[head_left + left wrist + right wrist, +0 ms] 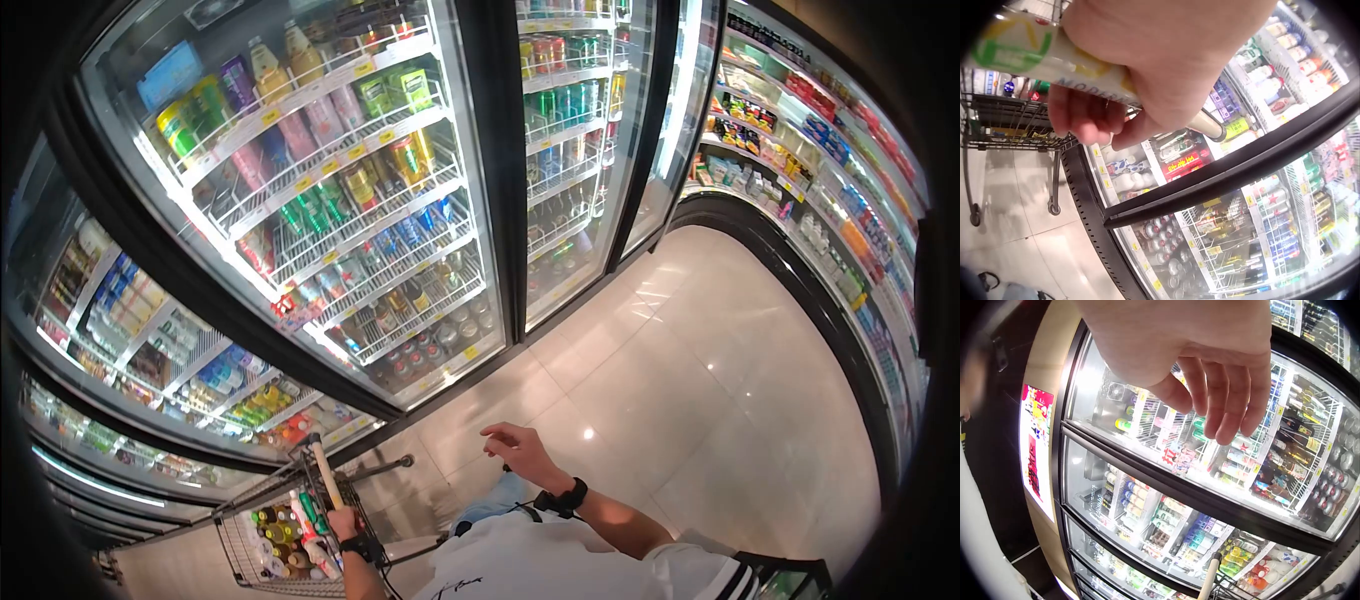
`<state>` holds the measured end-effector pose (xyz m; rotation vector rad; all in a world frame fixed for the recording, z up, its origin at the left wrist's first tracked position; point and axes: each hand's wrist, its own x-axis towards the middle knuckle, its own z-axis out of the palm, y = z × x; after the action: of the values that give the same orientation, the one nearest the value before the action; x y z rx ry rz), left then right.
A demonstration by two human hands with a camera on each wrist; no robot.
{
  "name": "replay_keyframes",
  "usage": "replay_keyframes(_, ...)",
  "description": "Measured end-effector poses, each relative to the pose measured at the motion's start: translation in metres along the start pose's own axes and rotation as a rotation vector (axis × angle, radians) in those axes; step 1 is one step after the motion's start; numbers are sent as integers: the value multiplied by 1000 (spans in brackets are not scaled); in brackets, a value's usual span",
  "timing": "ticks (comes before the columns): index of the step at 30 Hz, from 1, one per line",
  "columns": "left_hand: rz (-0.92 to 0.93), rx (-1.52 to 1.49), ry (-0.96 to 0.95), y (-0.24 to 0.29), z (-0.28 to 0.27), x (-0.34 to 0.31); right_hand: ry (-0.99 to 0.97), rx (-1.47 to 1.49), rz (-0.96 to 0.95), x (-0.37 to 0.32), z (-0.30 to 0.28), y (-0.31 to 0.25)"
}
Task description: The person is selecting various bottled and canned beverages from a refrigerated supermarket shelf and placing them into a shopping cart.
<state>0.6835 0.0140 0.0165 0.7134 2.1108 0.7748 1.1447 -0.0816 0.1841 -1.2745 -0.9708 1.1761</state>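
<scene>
My left hand (343, 522) grips the pale push handle (325, 476) of a wire shopping cart (232, 552). In the left wrist view the fingers of that left hand (1154, 56) curl round the printed handle (1016, 47). Several bottles (284, 548) and other packed goods lie in the cart's basket. Over the floor in front of my body, my right hand (524, 452) holds nothing, its fingers loosely bent. The right wrist view shows this right hand (1210, 369) with fingers hanging down, overlapping the glass fridge door (1172, 450) behind it.
Tall glass-door fridges (350, 180) full of cans and bottles line the front and left. An open chilled shelf (790, 150) curves along the right behind a black base (800, 270). Pale tiled floor (690, 360) lies between them. A lit sign (1038, 450) stands beside the fridges.
</scene>
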Motion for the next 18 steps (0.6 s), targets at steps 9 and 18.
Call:
replay_keyframes(9, -5, 184, 70, -9, 13, 17, 18, 58, 2, 106, -57, -22)
replay_keyframes(18, 575, 881, 160, 1, 36, 32, -17, 71, 34, 167, -130, -20)
